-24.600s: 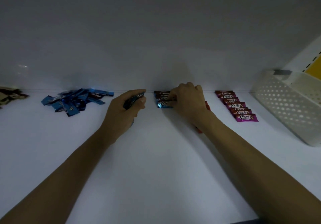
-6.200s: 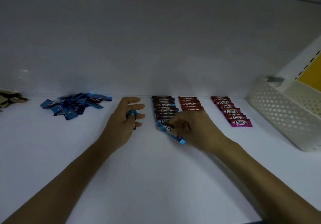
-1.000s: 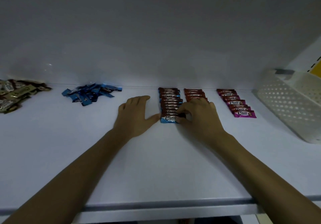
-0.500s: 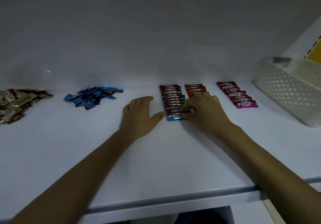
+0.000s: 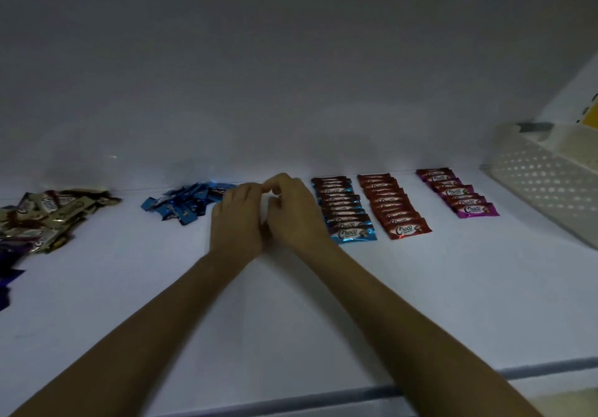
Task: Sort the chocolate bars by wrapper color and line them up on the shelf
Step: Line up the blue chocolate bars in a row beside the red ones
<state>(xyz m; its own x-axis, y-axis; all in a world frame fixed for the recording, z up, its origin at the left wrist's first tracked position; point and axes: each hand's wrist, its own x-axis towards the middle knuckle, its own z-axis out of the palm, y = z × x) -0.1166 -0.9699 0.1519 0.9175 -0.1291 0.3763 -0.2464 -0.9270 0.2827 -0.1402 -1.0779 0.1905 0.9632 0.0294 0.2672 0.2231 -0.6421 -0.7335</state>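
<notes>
Head view: my left hand [image 5: 235, 219] and right hand [image 5: 295, 214] are pressed side by side over the shelf [image 5: 291, 303], fingers curled, tips meeting. Can't tell if they pinch anything. They sit between the loose blue pile [image 5: 182, 203] and the blue row [image 5: 344, 214]. Right of that is the red row [image 5: 393, 208], then the pink row [image 5: 456, 195], each overlapping front to back. Gold-brown heap [image 5: 48, 214] far left, purple wrappers [image 5: 6, 276] at the left edge. White basket [image 5: 547, 187] far right.
</notes>
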